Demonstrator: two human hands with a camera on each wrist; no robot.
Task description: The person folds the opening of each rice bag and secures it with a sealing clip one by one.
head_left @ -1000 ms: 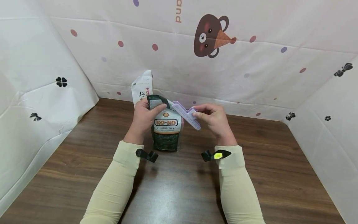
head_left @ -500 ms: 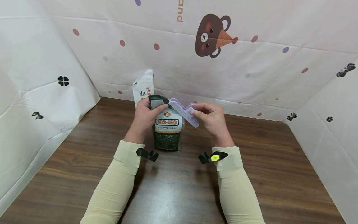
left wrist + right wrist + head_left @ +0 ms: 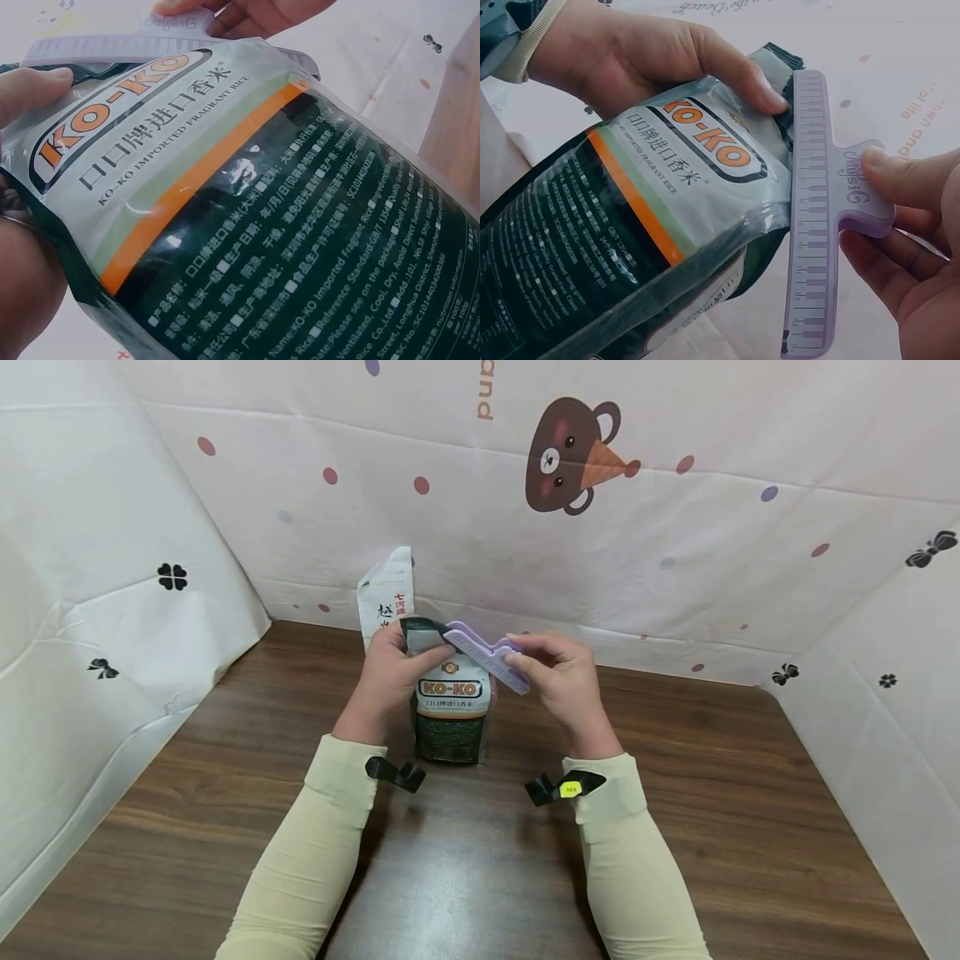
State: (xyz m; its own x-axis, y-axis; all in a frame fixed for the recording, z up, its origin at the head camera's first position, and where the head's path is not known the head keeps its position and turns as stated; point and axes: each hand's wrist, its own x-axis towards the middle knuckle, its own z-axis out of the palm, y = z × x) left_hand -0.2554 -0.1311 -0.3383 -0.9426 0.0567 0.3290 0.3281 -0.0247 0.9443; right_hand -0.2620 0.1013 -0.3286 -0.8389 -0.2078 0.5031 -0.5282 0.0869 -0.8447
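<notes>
A green and white KO-KO rice bag (image 3: 450,718) stands on the table, its top folded over. My left hand (image 3: 382,681) grips the folded top, thumb across the front. My right hand (image 3: 562,677) pinches the handles of a long purple bag clip (image 3: 487,656) between thumb and fingers. In the right wrist view the clip (image 3: 810,217) lies along the bag's top edge, close by the left thumb. The left wrist view shows the clip (image 3: 150,49) behind the bag's upper edge. Most of the left fingers are hidden behind the bag.
A white bag with printed characters (image 3: 386,589) stands behind the left hand, against the back cloth. The wooden table (image 3: 712,793) stretches out on both sides. Cloth walls (image 3: 315,527) with dots and a bear surround it.
The right hand has brought the purple clip leftward and slightly up, so it overlaps more of the bag's top. The left hand keeps its grip on the bag.
</notes>
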